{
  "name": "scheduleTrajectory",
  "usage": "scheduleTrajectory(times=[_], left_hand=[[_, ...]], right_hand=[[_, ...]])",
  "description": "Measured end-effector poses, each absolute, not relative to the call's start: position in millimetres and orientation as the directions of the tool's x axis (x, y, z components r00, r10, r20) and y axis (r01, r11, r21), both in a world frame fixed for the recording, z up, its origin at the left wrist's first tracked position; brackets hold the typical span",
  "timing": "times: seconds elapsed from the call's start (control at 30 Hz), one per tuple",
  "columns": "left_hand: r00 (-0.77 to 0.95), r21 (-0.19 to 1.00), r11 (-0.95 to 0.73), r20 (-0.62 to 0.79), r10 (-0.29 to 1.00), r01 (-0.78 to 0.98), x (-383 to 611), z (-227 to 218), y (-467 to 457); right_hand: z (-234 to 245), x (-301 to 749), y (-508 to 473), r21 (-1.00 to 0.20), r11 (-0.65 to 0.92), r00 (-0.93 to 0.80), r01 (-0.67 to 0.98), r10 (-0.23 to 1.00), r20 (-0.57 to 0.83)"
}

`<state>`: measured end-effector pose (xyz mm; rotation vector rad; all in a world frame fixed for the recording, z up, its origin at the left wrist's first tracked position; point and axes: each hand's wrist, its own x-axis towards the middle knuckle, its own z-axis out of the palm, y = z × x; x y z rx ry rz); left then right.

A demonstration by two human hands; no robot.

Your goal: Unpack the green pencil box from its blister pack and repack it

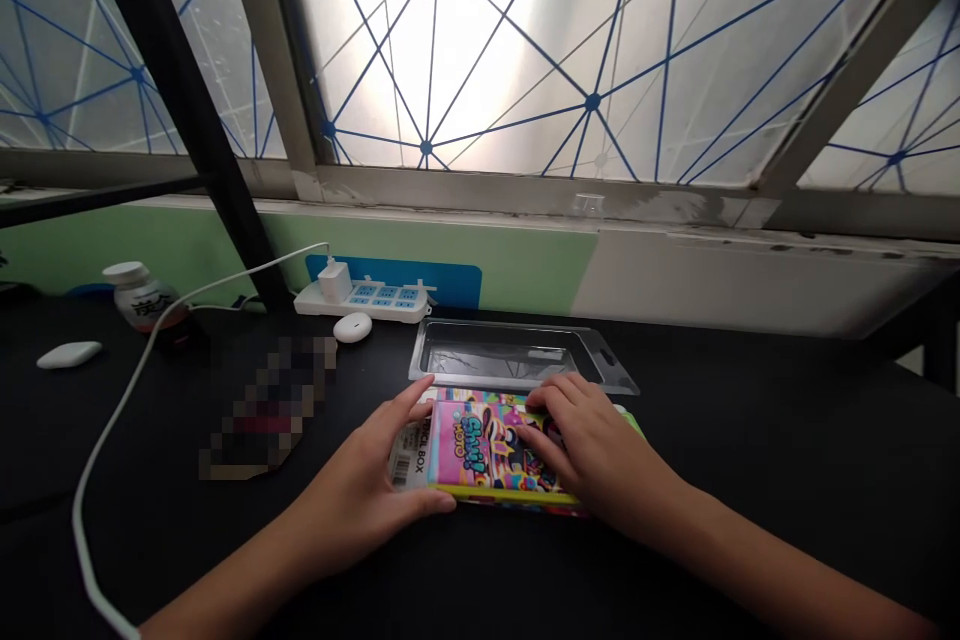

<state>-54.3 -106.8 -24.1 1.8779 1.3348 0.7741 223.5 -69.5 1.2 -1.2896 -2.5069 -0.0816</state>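
Observation:
A colourful pencil box (480, 455) lies flat on the black table (750, 460) in front of me. My left hand (375, 480) grips its left end, thumb along the near edge and fingers at the far edge. My right hand (592, 450) rests on top of its right half, fingers curled down onto the lid. Just behind the box lies a clear plastic packaging shell (517, 355).
A white power strip (367, 300) with a plugged charger sits by the wall; its white cable (112, 420) runs down the left side. A small white oval case (352, 326), a bottle (146, 305), a white mouse (69, 354) and a blurred patch (266, 410) lie to the left.

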Motion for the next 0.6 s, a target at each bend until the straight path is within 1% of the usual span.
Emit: scheduleTrajectory(times=[0.13, 0.23, 0.3, 0.47, 0.6], left_hand=[[0.286, 0.819, -0.211, 0.06, 0.956, 0.533, -53.2, -20.4, -107.2], [0.274, 0.815, -0.218, 0.076, 0.959, 0.537, -52.5, -19.5, -106.5], [0.274, 0.81, -0.228, 0.087, 0.958, 0.54, -52.3, -20.1, -106.2], [0.288, 0.795, -0.245, 0.093, 0.953, 0.555, -52.7, -21.7, -107.3], [0.293, 0.782, -0.255, 0.097, 0.951, 0.569, -52.1, -19.6, -108.4]], right_hand=[[-4.3, 226.8, -70.5, -0.076, 0.656, -0.568, 0.751, 0.7, 0.433], [-3.9, 225.7, -72.0, -0.058, 0.685, -0.584, 0.726, 0.659, 0.474], [-2.2, 224.6, -72.6, -0.068, 0.66, -0.564, 0.748, 0.687, 0.457], [0.9, 224.0, -70.6, -0.109, 0.609, -0.559, 0.786, 0.775, 0.294], [-1.2, 222.3, -67.9, -0.107, 0.583, -0.538, 0.805, 0.795, 0.281]])
